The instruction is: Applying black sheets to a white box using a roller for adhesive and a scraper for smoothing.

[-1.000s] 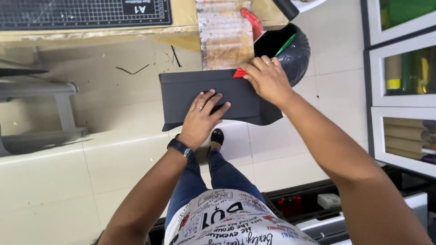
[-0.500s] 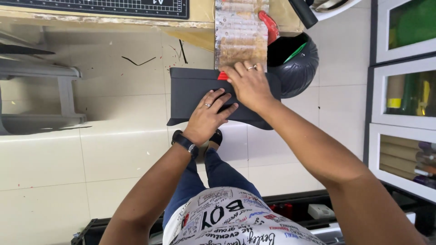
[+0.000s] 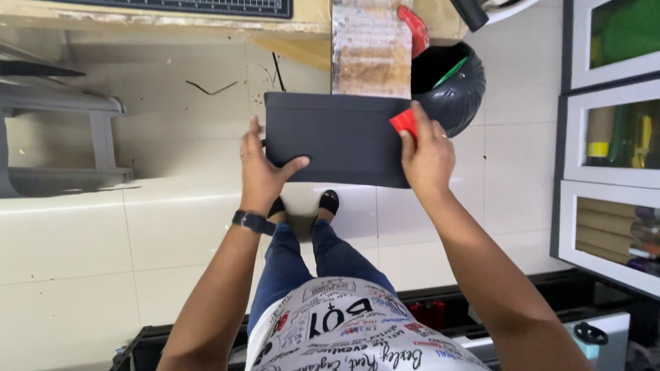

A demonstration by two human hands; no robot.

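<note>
I hold a flat dark grey rectangular board [image 3: 337,137] level in front of me, above the tiled floor. My left hand [image 3: 261,172] grips its left edge, thumb on top. My right hand [image 3: 427,154] holds the right edge and also pinches a small red piece [image 3: 404,124] against the board's upper right corner. A dark watch [image 3: 253,221] sits on my left wrist. My legs in blue jeans and black shoes show below the board.
A wooden table edge with a cutting mat [image 3: 185,7] runs along the top. A black round bin [image 3: 450,86] stands at the upper right beside a worn patterned panel [image 3: 371,48]. White-framed cabinets [image 3: 612,137] line the right. A grey stand [image 3: 62,117] is at the left.
The board has turned flat and square to me. My left hand slid from its top face to the left edge. My right hand moved to the right edge with the red piece.
</note>
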